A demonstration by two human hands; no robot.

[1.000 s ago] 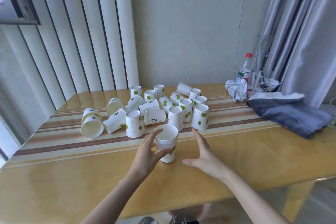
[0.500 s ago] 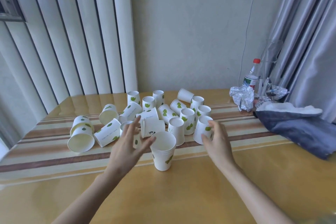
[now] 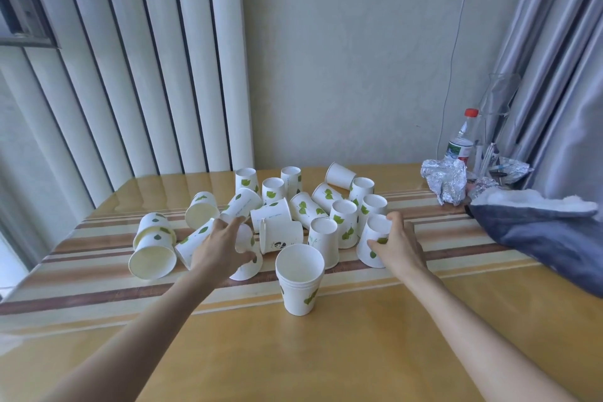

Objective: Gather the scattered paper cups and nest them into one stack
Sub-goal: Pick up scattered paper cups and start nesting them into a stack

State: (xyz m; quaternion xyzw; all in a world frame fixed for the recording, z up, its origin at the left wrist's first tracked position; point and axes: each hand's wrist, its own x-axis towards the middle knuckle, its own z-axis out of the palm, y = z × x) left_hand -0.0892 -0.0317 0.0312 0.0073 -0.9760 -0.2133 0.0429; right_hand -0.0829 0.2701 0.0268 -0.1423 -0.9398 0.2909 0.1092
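Note:
A short stack of nested white paper cups (image 3: 299, 277) with green leaf prints stands upright on the wooden table (image 3: 326, 352), with no hand on it. Behind it several loose cups (image 3: 313, 206) stand or lie on their sides. My left hand (image 3: 222, 246) wraps around an upright cup (image 3: 248, 266) just left of the stack. My right hand (image 3: 399, 246) closes on an upright cup (image 3: 373, 240) at the right end of the group. A two-cup pile (image 3: 152, 250) lies on its side at the far left.
Crumpled foil (image 3: 445, 179), a red-capped plastic bottle (image 3: 461, 137) and a clear glass vessel (image 3: 497, 101) stand at the back right. A grey-blue blanket (image 3: 548, 232) lies over the table's right side. Vertical blinds and a wall stand behind the table.
Both hands left the nested stack and reached forward. The left hand now grips a cup left of the stack and the right hand a cup to its right.

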